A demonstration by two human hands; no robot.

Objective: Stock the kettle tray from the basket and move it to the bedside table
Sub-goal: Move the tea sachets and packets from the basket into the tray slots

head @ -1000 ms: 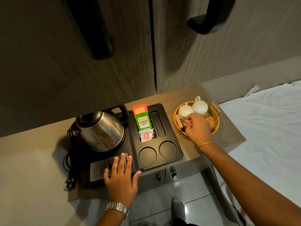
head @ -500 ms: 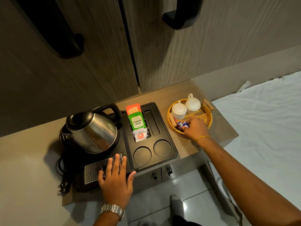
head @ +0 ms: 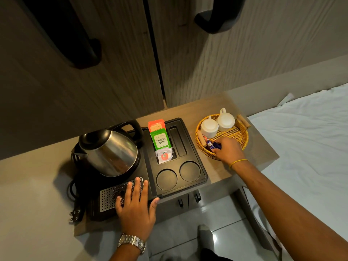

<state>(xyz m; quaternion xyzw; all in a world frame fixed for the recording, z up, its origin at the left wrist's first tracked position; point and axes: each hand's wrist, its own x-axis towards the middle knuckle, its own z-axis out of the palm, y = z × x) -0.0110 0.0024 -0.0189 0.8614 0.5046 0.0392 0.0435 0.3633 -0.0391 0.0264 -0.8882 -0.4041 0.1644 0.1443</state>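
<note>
A black kettle tray (head: 199, 167) lies on the wooden table top, with a steel kettle (head: 110, 150) on its left part. Its slot holds an orange tea packet (head: 156, 125), a green tea packet (head: 160, 139) and a white sachet (head: 164, 155). Two round cup recesses (head: 178, 174) at the front are bare. To the right stands a round wicker basket (head: 240, 135) with two upturned white cups (head: 217, 124). My right hand (head: 228, 149) is inside the basket's front, fingers closed around small blue sachets (head: 211, 146). My left hand (head: 136, 206) lies flat on the tray's perforated metal grille (head: 111, 196).
Wooden wardrobe doors with dark handles (head: 82, 51) rise behind the table. A bed with a white sheet (head: 308, 147) is to the right. The kettle's cord and plug (head: 75, 215) lie at the tray's left front. Tiled floor and my foot (head: 204, 231) show below.
My right hand has dropped from near the cups to the basket's front and closed on the blue sachets. The left hand stays on the grille. The view has shifted slightly.
</note>
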